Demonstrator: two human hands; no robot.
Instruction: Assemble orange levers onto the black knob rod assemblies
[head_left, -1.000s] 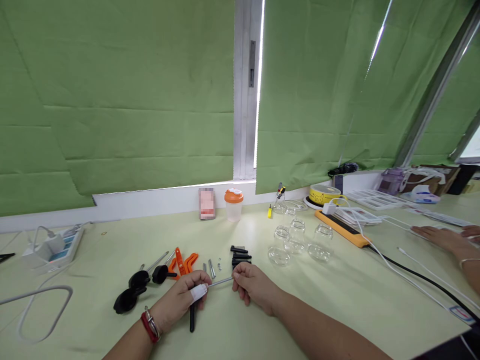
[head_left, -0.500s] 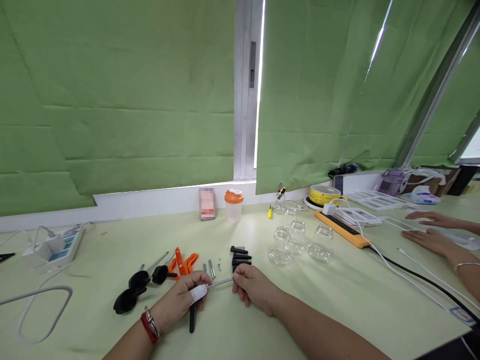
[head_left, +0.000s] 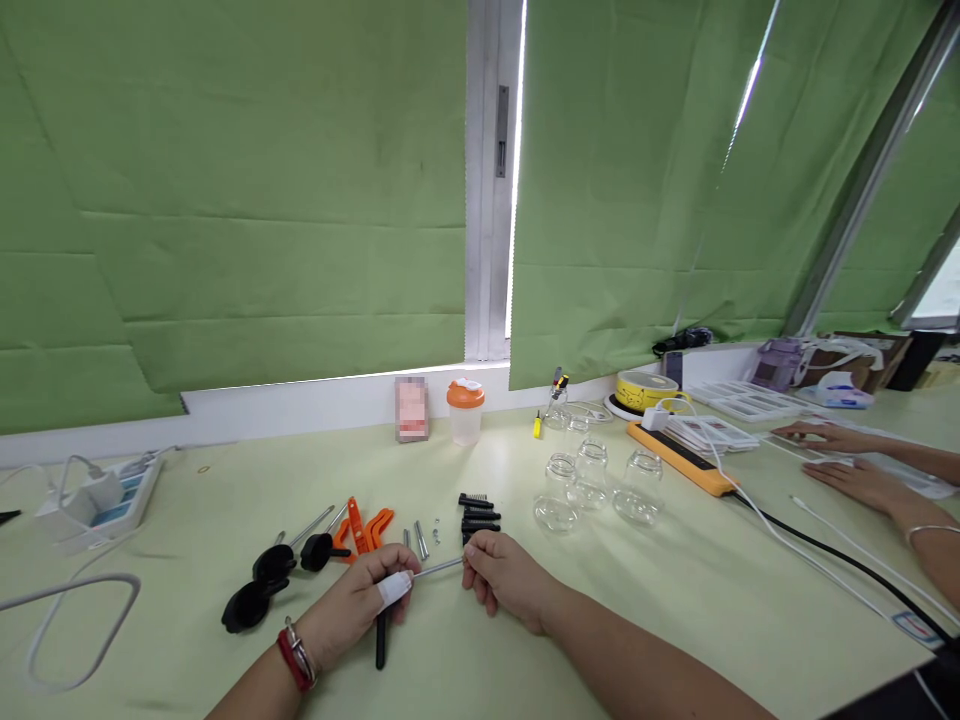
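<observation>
My left hand (head_left: 367,592), a white wrap on its thumb, is closed around a black part whose black handle (head_left: 381,642) sticks out below. From that grip a thin metal rod (head_left: 441,568) runs across to my right hand (head_left: 506,575), which pinches its far end. Just beyond my fingers lie orange plastic clamp-like pieces (head_left: 355,522), metal pins (head_left: 421,541), tiny metal bits (head_left: 436,534) and several black cylindrical parts (head_left: 480,516), one with a spring. Left of them are black pieces with metal rods (head_left: 274,564).
Several glass jars (head_left: 637,490) stand to the right, with an orange power strip (head_left: 682,462) and cables beyond. An orange-lidded cup (head_left: 466,412) is at the back. A white power strip (head_left: 127,500) sits left. Another person's hands (head_left: 855,480) rest at far right.
My hands keep the same hold on the black part and rod. The view has shifted slightly. At far right, one of the other person's hands has moved left.
</observation>
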